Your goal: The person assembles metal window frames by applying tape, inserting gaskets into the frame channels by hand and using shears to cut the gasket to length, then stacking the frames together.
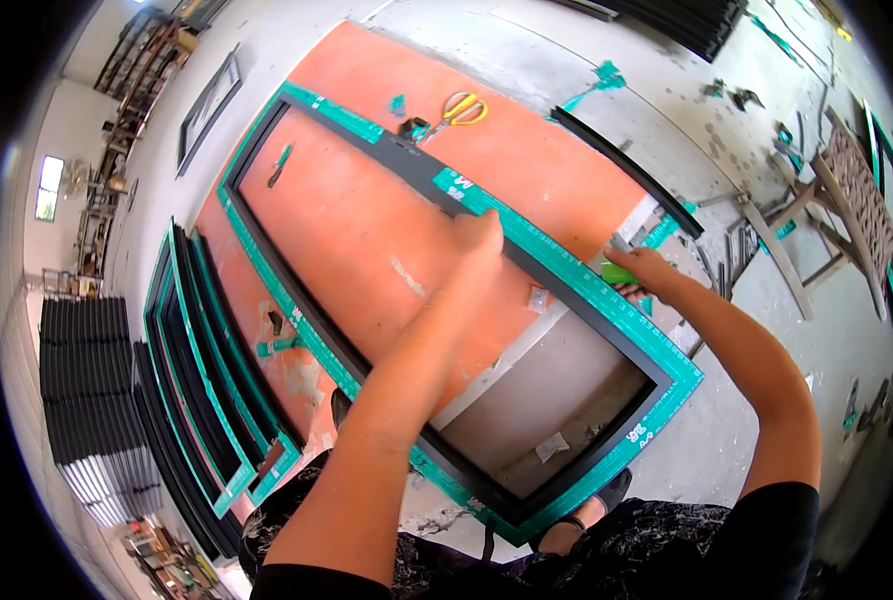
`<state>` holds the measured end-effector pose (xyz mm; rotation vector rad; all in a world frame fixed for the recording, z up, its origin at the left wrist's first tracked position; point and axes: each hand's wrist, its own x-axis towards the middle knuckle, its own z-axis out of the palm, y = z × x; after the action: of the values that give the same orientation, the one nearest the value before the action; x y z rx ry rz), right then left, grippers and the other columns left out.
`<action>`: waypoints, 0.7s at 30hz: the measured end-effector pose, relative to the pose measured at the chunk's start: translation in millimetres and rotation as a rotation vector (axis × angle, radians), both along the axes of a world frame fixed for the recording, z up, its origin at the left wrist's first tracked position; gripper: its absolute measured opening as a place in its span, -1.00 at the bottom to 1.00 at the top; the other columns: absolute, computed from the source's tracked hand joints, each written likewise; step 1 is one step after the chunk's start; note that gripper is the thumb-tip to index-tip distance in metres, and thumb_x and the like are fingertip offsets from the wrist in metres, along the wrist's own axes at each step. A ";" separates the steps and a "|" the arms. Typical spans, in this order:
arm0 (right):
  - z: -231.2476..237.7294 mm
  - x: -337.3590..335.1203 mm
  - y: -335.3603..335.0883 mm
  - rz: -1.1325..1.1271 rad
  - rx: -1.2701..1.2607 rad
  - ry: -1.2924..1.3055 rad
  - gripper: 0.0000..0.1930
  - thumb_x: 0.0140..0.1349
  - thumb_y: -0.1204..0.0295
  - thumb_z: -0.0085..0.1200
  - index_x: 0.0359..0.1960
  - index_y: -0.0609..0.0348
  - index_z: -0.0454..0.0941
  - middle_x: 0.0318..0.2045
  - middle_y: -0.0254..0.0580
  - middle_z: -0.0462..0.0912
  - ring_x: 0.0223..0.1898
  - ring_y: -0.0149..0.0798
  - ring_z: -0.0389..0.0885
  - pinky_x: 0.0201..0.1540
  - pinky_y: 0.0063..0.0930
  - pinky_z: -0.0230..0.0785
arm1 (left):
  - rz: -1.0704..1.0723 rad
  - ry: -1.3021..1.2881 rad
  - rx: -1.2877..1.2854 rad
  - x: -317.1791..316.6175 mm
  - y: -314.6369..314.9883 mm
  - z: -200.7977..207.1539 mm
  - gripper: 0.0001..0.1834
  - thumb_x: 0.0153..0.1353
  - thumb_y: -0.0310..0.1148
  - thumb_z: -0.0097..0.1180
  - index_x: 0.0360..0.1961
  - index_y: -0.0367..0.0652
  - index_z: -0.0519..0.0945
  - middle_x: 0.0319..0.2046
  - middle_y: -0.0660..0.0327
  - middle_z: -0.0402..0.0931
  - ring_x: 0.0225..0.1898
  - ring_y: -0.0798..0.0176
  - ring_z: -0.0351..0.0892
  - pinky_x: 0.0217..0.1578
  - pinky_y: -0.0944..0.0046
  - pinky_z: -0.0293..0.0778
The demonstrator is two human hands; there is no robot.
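A long dark rectangular window or door frame [531, 268], partly covered in green protective tape, lies slantwise in front of me over an orange sheet. My left hand [479, 236] is closed on its far long bar, beside a gap in the tape where dark metal shows; the fingertips are mostly hidden. To the right, just outside the same bar, my right hand [646, 272] grips a small green-handled tool [616, 272] with a greyish tip. What kind of tool it is, I cannot make out. Yellow-handled scissors [463, 109] rest on the orange sheet beyond the frame.
More green-taped frames [188, 370] lean together at the left, near stacked black profiles [86, 390]. A loose black strip [626, 170] lies at the far right side. A wooden stool-like piece [846, 200] stands at right. Tape scraps [596, 85] litter the floor.
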<state>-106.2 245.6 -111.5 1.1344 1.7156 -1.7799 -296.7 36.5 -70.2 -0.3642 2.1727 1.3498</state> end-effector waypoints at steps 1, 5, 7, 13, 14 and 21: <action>8.7 7.0 -4.9 -0.022 0.000 -0.001 -0.38 0.02 -0.22 0.21 -0.33 0.18 0.56 -0.54 -0.23 0.61 -0.62 -0.39 0.54 -0.55 -0.50 0.42 | 0.062 0.041 -0.044 4.1 0.2 5.0 -0.50 0.20 -0.22 0.13 0.07 -0.32 0.39 -0.02 0.00 0.46 -0.01 0.04 0.49 -0.10 0.00 0.52; 4.0 19.6 -28.0 -0.044 -0.058 0.053 -0.40 0.08 -0.20 0.18 -0.25 0.17 0.58 -0.50 -0.32 0.57 -0.55 -0.46 0.52 -0.55 -0.60 0.31 | 0.195 -0.145 0.218 -3.7 -26.5 -38.2 -0.53 0.23 -0.19 0.10 0.07 -0.27 0.45 -0.06 0.05 0.54 -0.03 0.11 0.52 -0.04 0.06 0.50; 15.0 18.0 -38.9 -0.103 0.174 0.070 -0.38 0.06 -0.15 0.21 -0.19 0.24 0.58 -0.39 -0.23 0.58 -0.43 -0.39 0.53 -0.45 -0.52 0.35 | 0.183 -0.294 0.540 -3.5 -29.6 -45.3 -0.54 0.26 -0.15 0.08 0.07 -0.23 0.46 -0.05 0.09 0.54 -0.01 0.11 0.51 -0.01 0.05 0.48; 50.8 5.8 -56.1 -0.224 0.428 0.074 -0.18 -0.03 -0.13 0.25 0.01 0.46 0.52 -0.09 0.14 0.61 -0.05 -0.11 0.57 0.00 -0.32 0.37 | 0.194 -0.367 0.653 -6.3 -31.1 -13.8 -0.47 0.26 0.13 0.06 0.00 -0.09 0.50 -0.08 0.21 0.54 0.02 0.20 0.46 0.01 0.08 0.43; 62.4 3.0 -62.9 -0.274 0.476 0.121 -0.18 -0.04 -0.13 0.25 0.00 0.47 0.52 -0.09 0.14 0.61 -0.07 -0.10 0.58 -0.02 -0.32 0.37 | 0.186 -0.367 0.630 -13.0 -34.0 -3.3 -0.42 0.22 0.16 0.10 0.00 -0.13 0.48 -0.14 0.15 0.55 -0.09 0.17 0.51 -0.06 0.03 0.46; 168.9 -9.0 -81.7 -0.215 0.829 0.431 -0.40 0.05 -0.05 0.23 -0.37 0.44 0.62 -0.57 0.05 0.59 -0.47 -0.21 0.55 -0.31 -0.30 0.38 | 0.266 -0.010 0.432 -68.3 -48.9 41.4 -0.14 0.06 0.40 0.11 0.00 -0.23 0.41 -0.12 0.05 0.51 -0.22 0.15 0.54 -0.28 0.07 0.52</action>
<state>-115.2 163.9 57.3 1.3311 2.8429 -1.5138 -365.1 -12.4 -28.9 -0.4973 1.8012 1.9076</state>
